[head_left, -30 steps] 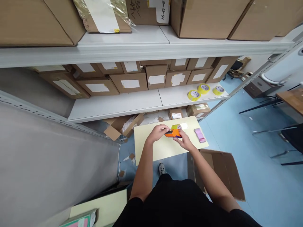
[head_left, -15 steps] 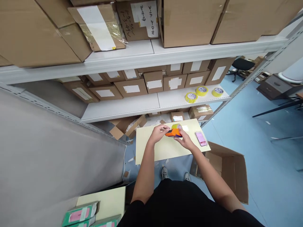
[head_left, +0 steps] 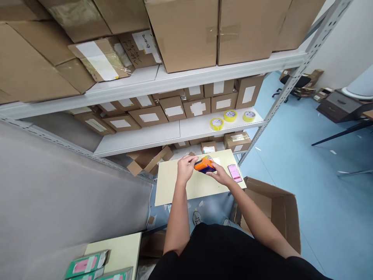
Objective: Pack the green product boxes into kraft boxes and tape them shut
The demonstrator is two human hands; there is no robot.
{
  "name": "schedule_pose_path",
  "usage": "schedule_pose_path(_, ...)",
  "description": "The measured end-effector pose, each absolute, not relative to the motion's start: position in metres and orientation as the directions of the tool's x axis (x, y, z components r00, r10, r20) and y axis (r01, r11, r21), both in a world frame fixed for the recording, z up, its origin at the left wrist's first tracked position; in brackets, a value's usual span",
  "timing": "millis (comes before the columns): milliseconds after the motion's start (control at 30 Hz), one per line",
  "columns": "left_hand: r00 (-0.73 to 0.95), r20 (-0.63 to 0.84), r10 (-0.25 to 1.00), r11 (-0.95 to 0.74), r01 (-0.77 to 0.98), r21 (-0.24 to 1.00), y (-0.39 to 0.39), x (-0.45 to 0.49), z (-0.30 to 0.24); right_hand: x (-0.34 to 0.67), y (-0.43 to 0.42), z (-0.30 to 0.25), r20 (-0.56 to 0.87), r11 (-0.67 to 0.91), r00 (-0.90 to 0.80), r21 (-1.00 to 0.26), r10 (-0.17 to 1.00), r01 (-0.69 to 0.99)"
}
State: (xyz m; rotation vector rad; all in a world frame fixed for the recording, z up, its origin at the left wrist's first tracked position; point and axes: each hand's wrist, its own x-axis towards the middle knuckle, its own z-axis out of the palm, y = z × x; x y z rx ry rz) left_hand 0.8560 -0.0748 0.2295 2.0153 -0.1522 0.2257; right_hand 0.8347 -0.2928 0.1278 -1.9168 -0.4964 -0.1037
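An orange and purple handheld device (head_left: 204,165) with a dark left end is held above the cream table. My right hand (head_left: 220,175) grips it from the right, thumb on top and fingers below. At the other end, my left hand (head_left: 186,167) has its thumb and fingers pinched together right against the dark part; whatever is between them is too small to make out. Partly hidden behind the device, a yellow tape roll (head_left: 208,158) lies on the table (head_left: 170,182). To the right of my hands, a phone (head_left: 234,173) with a pink screen rests near the table's edge.
A metal shelf (head_left: 136,140) with cardboard boxes and three yellow tape rolls (head_left: 230,115) rises in front. An open cardboard box (head_left: 284,217) stands right of my legs, another open box (head_left: 148,159) left of the table. Green packages (head_left: 87,264) lie on a lower-left table.
The view has turned, so the shelf and table sit further left. The device is tilted more, showing more of its purple side. My left hand has closed in a tighter pinch at its end.
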Motion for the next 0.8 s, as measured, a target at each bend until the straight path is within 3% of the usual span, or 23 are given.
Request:
schedule_pose_path(267,0.943,0.333,0.014,-0.537,-0.274,0.798,-0.082,0.865,0.241,0.849,-0.287,0.137,0.311,-0.247,0.911,-0.892,0.271,0.379)
schedule_pose_path(800,0.862,0.506,0.043,-0.644,-0.363,0.673,-0.002,0.888,0.257,0.876,-0.210,0.163,0.307,-0.291,0.911,-0.877,0.276,0.383)
